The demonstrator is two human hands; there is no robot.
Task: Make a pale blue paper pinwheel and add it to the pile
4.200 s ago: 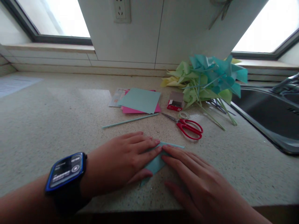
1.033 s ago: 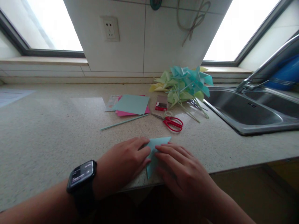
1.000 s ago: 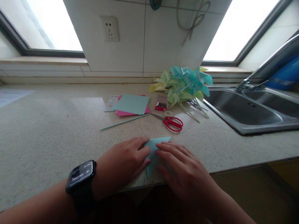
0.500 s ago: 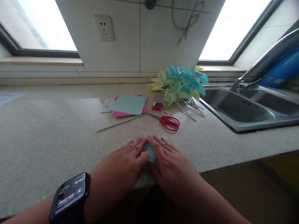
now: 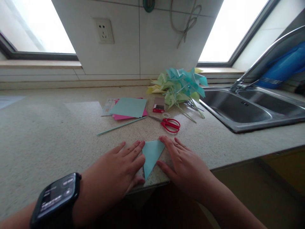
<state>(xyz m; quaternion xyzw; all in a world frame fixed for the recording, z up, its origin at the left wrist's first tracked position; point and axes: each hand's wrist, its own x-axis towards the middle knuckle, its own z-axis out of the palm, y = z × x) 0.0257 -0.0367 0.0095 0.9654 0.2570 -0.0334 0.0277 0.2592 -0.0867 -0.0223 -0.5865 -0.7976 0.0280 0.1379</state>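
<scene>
A light blue sheet of paper, folded into a triangle, lies flat near the counter's front edge. My left hand rests along its left side, fingers stretched out and touching the paper's edge; a black smartwatch is on that wrist. On the other side, my right hand has its fingers apart, the index fingertip at the triangle's upper right corner. Just beyond the hands lie red-handled scissors and a pale blue stick.
Square blue and pink paper sheets are stacked behind the stick. Beside them are a small red box and a roll of clear tape. Paper pinwheels lie in a heap by the steel sink. The counter ends close to me.
My hands have moved apart, uncovering the folded blue triangle that they mostly hid before. The view has shifted slightly, while the things further back on the counter stay put.
</scene>
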